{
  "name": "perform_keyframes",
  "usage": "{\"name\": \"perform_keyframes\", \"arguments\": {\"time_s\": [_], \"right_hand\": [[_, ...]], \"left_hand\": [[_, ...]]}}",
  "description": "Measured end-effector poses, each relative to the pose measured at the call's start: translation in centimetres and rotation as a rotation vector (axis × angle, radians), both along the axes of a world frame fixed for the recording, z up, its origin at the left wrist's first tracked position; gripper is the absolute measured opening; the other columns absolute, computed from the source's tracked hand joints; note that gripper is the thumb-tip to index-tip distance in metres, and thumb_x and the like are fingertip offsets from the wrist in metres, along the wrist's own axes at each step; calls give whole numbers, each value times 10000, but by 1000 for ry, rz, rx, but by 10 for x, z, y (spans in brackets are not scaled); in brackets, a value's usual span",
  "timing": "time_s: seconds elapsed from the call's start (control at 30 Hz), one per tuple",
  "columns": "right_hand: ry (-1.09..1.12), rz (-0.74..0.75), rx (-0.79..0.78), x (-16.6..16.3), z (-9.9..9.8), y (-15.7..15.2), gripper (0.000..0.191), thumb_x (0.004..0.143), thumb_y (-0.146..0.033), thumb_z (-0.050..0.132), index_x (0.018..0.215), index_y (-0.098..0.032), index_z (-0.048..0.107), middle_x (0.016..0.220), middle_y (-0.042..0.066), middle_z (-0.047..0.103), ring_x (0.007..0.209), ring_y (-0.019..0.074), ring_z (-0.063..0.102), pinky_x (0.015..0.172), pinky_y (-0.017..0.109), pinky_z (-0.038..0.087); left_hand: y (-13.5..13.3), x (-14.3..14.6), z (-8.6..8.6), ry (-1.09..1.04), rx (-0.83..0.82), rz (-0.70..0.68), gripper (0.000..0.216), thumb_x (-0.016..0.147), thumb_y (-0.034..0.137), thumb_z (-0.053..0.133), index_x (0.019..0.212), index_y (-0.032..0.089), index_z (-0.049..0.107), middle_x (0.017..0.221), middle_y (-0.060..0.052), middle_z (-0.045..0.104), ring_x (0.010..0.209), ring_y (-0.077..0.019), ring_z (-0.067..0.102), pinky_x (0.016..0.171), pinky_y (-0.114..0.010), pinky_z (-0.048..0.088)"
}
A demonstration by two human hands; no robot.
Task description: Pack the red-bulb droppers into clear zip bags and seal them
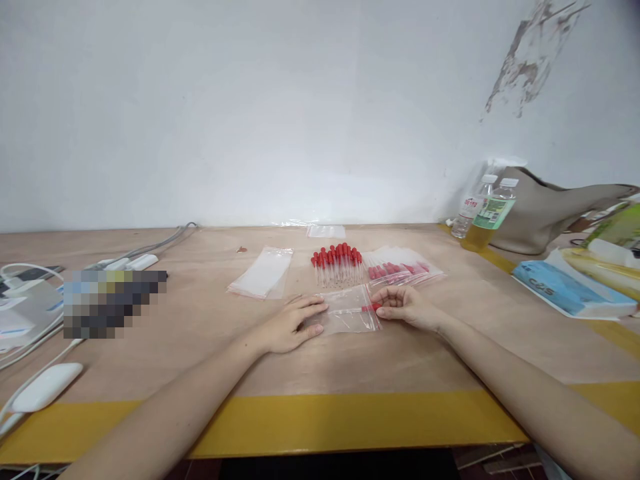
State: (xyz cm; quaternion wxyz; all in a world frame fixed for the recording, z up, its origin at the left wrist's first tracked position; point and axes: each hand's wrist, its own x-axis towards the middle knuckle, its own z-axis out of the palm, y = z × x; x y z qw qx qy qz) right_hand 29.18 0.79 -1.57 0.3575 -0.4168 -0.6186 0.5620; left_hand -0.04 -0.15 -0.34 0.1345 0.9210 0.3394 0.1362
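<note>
A clear zip bag (345, 321) lies flat on the table in front of me, its red-edged mouth to the right. Over its left end rests my left hand (295, 323), fingers apart. At the mouth my right hand (406, 307) pinches the red bulb of a dropper (369, 308); its thin clear tube points left inside the bag. Just beyond lies a row of red-bulbed droppers (337, 260). To their right, filled zip bags (400, 267) overlap in a fan, with red bulbs showing through. Flat bags (263, 273) are stacked to the left.
Bottles (483, 223) stand at the back right by a grey-brown bag (525, 213). A blue tissue pack (570, 287) lies at the right. Cables, a white charger (47, 387) and a pixelated object (113, 303) occupy the left. Yellow tape (360, 420) lines the front edge.
</note>
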Motion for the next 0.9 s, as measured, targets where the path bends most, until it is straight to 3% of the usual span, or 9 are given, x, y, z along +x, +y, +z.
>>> {"name": "perform_keyframes", "arguments": {"time_s": [0.1, 0.27, 0.37, 0.53, 0.67, 0.9], "right_hand": [[9, 49, 99, -6, -3, 1, 313, 607, -344, 703, 813, -158, 558, 744, -2, 569, 644, 91, 531, 625, 241, 431], [-36, 18, 428, -12, 1, -1, 226, 670, -361, 651, 786, -177, 590, 1025, 50, 475, 746, 103, 510, 648, 248, 428], [-121, 64, 521, -11, 5, -3, 189, 694, -346, 634, 773, -176, 605, 989, 57, 501, 768, 122, 514, 662, 259, 425], [-82, 204, 317, -15, 4, -5, 240, 714, -378, 610, 825, -179, 536, 800, 22, 572, 672, 113, 529, 613, 250, 423], [12, 156, 181, -22, 1, -3, 327, 655, -434, 651, 781, -170, 504, 811, 31, 599, 767, 139, 561, 671, 263, 424], [-126, 199, 164, -11, 3, 5, 342, 659, -466, 634, 771, -143, 629, 757, 27, 613, 717, 141, 556, 705, 285, 424]], "left_hand": [[0, 1, 0, -8, 6, -5, 450, 874, 435, 378, 1286, 254, 384, 1337, -53, 372, 1232, -208, 325, 1032, -387, 240], [1, 1, 1, -39, 19, -20, 433, 873, 411, 390, 1280, 262, 392, 1320, -47, 391, 1217, -214, 340, 1024, -391, 252], [0, 1, 0, -29, 15, -14, 439, 872, 416, 390, 1284, 263, 386, 1325, -48, 386, 1222, -215, 335, 1027, -398, 244], [0, 1, -1, -21, 21, -8, 440, 876, 418, 381, 1288, 262, 381, 1327, -48, 381, 1223, -208, 334, 1028, -388, 248], [0, 1, 0, -24, 17, -8, 438, 875, 423, 380, 1282, 261, 386, 1337, -48, 371, 1227, -215, 327, 1026, -392, 250], [0, 0, 3, -51, -25, -18, 532, 859, 443, 405, 1331, 242, 265, 1333, -55, 378, 1212, -222, 343, 1018, -386, 274]]}}
